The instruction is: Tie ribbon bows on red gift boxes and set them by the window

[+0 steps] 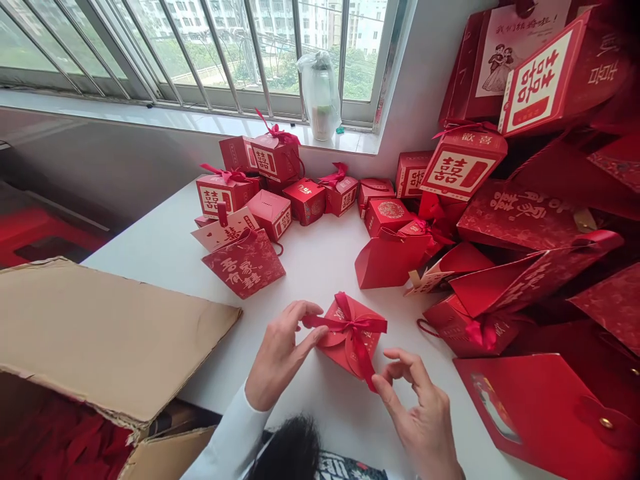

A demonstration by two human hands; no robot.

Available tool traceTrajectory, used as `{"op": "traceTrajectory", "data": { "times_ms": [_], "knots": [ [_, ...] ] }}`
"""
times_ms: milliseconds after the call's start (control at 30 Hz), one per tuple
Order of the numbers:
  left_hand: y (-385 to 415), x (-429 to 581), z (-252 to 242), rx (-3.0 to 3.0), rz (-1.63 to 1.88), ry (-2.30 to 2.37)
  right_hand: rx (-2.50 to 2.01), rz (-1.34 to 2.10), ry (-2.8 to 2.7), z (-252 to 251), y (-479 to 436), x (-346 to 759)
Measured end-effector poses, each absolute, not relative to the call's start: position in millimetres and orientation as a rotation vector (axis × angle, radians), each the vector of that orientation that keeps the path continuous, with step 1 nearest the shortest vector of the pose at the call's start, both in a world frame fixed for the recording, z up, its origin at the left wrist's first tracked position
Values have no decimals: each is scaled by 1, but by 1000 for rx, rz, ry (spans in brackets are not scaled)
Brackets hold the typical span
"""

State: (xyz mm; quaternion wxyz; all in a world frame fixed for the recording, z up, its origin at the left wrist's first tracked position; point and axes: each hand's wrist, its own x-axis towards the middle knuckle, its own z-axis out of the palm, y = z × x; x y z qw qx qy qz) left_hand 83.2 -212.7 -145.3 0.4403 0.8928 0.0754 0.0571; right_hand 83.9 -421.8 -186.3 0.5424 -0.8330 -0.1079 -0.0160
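My red favor box (347, 340) sits on the near side of the white table (320, 267), its ribbon bow (353, 325) tied on top. My left hand (283, 353) is half-curled at the bow's left tail, grip unclear; my right hand (415, 420) is half-open beside the box, empty.

Lower frame edge cuts off the left sleeve (225, 433) and the right hand (420, 427) at the wrist; a tuft of dark hair (290, 450) blocks part of the view there. The cardboard carton (100, 327) runs off the left and bottom edges, its red contents (60, 433) only partly seen. Red paper bags (545, 400) run off the right edge. Print on the small tag (585, 220) is too small to read. The wrapped item (319, 97) on the windowsill (200, 119) has its contents obscured by plastic — the buildings (320, 27) beyond the window (225, 53) are blurred.
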Motion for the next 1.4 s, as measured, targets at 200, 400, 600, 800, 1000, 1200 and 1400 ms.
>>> {"op": "traceTrajectory", "data": {
  "times_ms": [200,400,600,800,1000,1200,1400],
  "knots": [
    [-205,77,-145,1892,-49,302,-1786,123,-182,-184,-411,78],
    [-206,77,-147,1641,-112,320,-1769,142,-169,-186,-411,79],
    [-202,71,-149,1753,-149,433,-1822,185,-184,-192,-414,80],
    [-220,72,-130,2394,285,552,-1978,166,-153,-212,-435,94],
    [-287,91,-126,2944,162,391,-2184,81,-326,-239,-441,103],
    [-313,96,-123,3122,-137,519,-2325,-148,-593,-260,-439,103],
    [-307,92,-123,2831,-333,445,-2365,-216,-819,-279,-451,108]
  ]
}}
